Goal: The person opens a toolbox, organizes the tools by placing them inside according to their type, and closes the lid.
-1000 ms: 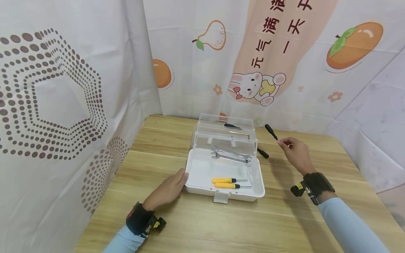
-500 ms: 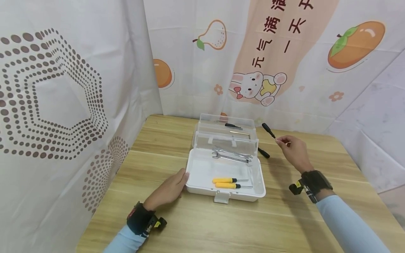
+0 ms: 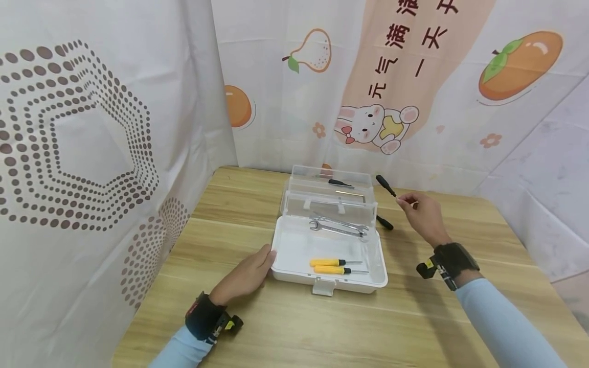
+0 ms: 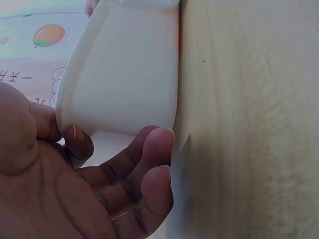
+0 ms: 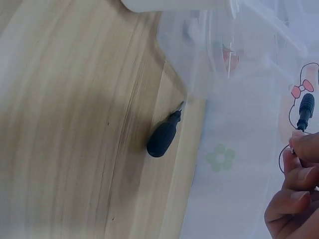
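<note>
My right hand [image 3: 424,217] pinches a black-handled screwdriver [image 3: 385,185] by its shaft, with the handle pointing up and left, above the table right of the white toolbox [image 3: 294,279]. In the right wrist view the ribbed handle of this screwdriver [image 5: 306,110] stands out beyond the fingertips. My left hand [image 3: 246,273] grips the toolbox by its left front edge; the left wrist view has the thumb at the rim and the fingers along the wall [image 4: 124,74]. Two yellow-handled screwdrivers [image 3: 329,270] and two wrenches [image 3: 338,228] show in the toolbox.
The toolbox's clear lid [image 3: 294,204] stands open at the back. Behind or through it show another black-handled screwdriver [image 3: 339,183] and an L-shaped hex key [image 3: 350,194]. A second black screwdriver [image 5: 163,138] lies on the table right of the lid. Printed curtains [image 3: 276,102] hang behind.
My right hand has moved slightly left and up with the black-handled screwdriver, toward the toolbox lid. The left hand stays on the toolbox.
</note>
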Motion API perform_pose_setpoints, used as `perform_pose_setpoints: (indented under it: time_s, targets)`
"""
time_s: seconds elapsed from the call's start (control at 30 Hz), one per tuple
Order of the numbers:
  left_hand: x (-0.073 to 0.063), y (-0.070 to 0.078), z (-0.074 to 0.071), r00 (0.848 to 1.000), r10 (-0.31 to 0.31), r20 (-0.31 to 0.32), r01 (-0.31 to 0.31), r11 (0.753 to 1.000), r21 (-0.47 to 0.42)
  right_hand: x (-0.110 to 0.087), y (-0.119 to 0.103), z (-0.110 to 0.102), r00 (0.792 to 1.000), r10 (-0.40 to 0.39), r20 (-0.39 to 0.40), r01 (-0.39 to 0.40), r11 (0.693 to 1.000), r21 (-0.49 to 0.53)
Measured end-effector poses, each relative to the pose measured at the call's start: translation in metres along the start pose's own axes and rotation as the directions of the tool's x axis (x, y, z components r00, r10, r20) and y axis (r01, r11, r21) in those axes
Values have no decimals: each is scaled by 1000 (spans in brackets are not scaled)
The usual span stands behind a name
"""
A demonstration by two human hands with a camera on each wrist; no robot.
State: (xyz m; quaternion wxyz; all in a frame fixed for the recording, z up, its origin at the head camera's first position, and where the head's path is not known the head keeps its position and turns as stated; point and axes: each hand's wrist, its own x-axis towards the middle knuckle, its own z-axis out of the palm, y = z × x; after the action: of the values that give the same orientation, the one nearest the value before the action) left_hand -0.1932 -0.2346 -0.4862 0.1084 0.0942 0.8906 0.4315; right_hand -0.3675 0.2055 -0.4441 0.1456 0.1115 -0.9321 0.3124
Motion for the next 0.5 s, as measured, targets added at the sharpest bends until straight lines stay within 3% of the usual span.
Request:
perform_pose_setpoints:
  time_s: [0.5]
  targets:
    - [1, -3, 2, 1000, 0, -1, 0, 1000, -4, 10, -14, 6, 1000, -14, 18, 14, 1000, -8]
